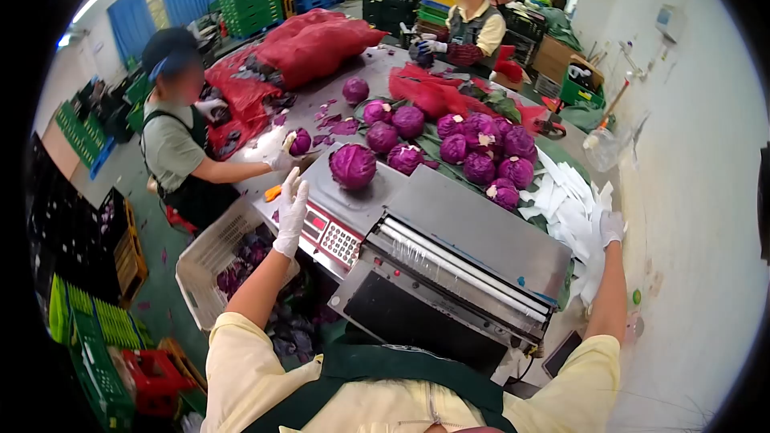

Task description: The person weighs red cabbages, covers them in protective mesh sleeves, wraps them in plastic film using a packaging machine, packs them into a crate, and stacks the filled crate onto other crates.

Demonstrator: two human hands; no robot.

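My left hand (292, 216), in a white glove, is raised with fingers stretched beside a scale (325, 228) and holds nothing. A large purple cabbage (352, 166) sits on the scale's plate, just beyond those fingers. On the far right my gloved right hand (611, 227) is at a pile of white strips (553, 191), with its fingers closed on one; glove and strip partly blend. Between my hands stands a wrapping machine (457, 273) with a long roller and a dark front plate. Several more purple cabbages (479, 168) lie behind it.
At left a co-worker (180, 128) holds a small cabbage (299, 142); another co-worker (473, 24) stands across the table. Red mesh sacks (313, 44) lie at the back. A pale crate (204, 261) with purple leaves stands below left. A wall (682, 192) bounds the right side.
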